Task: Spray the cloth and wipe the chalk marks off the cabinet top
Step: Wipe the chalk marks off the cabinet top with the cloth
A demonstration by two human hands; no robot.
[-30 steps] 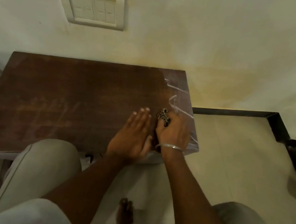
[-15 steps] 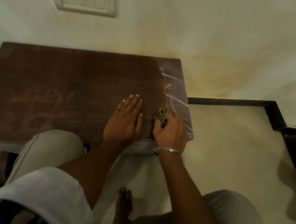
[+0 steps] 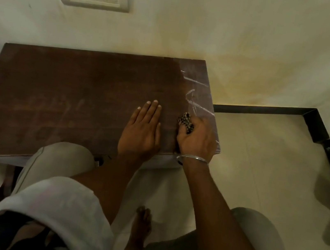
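The person is wearing a thin silver bangle [image 3: 195,158] on the right wrist. Both forearms are showing bare. A pale grey-white sleeve [image 3: 55,211] is ending above the left elbow, with a dark patterned part below it. Light grey trousers [image 3: 57,157] are covering the knees, and one foot [image 3: 140,227] is going without a shoe

Left hand [image 3: 142,128] lay flat, palm down, fingers [image 3: 151,109] straight and together, thumb tucked alongside. Right hand [image 3: 197,137] sat just beside it, fingers curled under, fisted around a bunched cloth [image 3: 185,124] that poked out past the knuckles. Thin bangle [image 3: 195,157] sat on the right wrist. Both forearms were bare, reaching forward. One bare foot [image 3: 141,225] was planted below, between the knees.
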